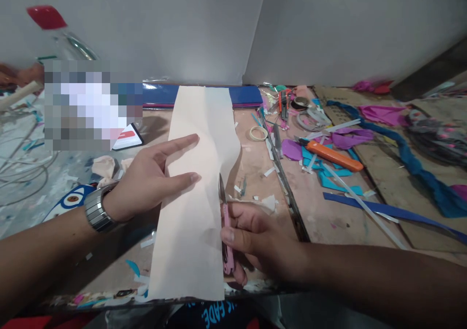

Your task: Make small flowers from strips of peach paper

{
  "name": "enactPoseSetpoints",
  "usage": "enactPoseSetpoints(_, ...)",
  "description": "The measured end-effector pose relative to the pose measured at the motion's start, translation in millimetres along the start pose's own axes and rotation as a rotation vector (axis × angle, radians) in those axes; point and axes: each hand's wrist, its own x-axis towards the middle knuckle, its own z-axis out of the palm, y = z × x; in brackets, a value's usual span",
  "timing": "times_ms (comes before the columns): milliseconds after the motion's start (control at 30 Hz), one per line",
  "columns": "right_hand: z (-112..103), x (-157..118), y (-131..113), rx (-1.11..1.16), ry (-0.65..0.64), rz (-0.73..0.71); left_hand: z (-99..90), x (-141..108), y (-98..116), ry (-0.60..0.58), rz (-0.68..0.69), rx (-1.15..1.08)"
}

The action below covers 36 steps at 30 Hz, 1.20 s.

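Note:
A long cream sheet [189, 251], paper or thin foam, lies lengthwise in front of me with a raised crease along its upper part. My left hand [156, 173] rests on its left side, thumb and index finger stretched apart, pressing it flat. My right hand [251, 232] is closed round a pair of pink-handled scissors [226, 241] at the sheet's right edge. The dark blades point away from me and meet the sheet where its upper right part flares outward. Below the blades the edge runs straight. The fingers under the handles are partly hidden.
Right of the sheet lie a tape roll [258, 133], an orange utility knife [333, 156], a blue strip [394, 215] and coloured scraps. Behind is a blue folded pack [156, 93]. A phone [129, 137], partly blurred, leans at left near a red-capped bottle [46, 17].

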Motion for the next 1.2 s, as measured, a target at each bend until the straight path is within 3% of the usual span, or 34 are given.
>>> enactPoseSetpoints(467, -3.0, 3.2, 5.9, 0.028, -0.020, -0.044, 1.6, 0.0, -0.9, -0.076, 0.062, -0.007)
enactPoseSetpoints(700, -1.1, 1.7, 1.5, 0.054, -0.122, -0.056, 1.9, 0.3, -2.8, -0.139, 0.042, -0.190)
enactPoseSetpoints(967, -1.9, 3.0, 0.8, 0.051, -0.093, -0.022, -2.6, 0.3, 3.8, -0.124, 0.109, 0.090)
enactPoseSetpoints(1200, 1.3, 3.3, 0.6, 0.093, -0.156, -0.032, -1.3, -1.1, 5.2, -0.118, 0.102, 0.135)
